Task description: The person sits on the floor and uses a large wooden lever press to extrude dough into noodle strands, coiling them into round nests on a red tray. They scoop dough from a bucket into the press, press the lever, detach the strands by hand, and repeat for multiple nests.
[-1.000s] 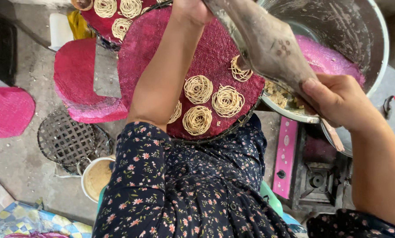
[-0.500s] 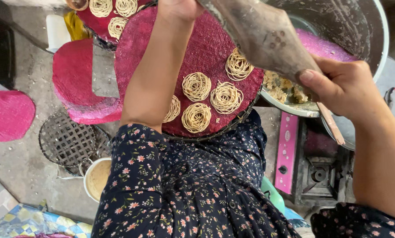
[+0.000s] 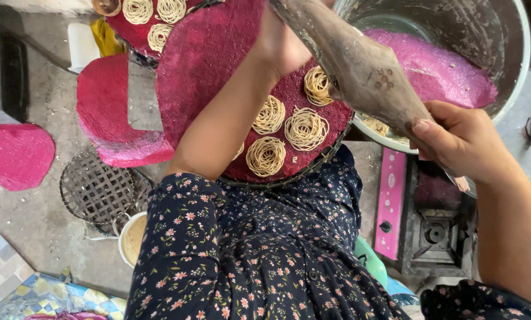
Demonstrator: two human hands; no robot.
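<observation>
**Noodle coils on a red mat**

Left of the mat (image 3: 218,65) lie a pink disc (image 3: 15,155) and a wicker tray (image 3: 96,191). The left hand (image 3: 283,41) rests over the mat, its grip hidden. Coils (image 3: 286,127) sit on it. Right of the mat, the right hand (image 3: 461,142) clenches a wooden press (image 3: 360,65) before a pot (image 3: 473,35).

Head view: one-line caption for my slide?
Right hand grips a wooden press over noodle coils on a pink mat.
</observation>
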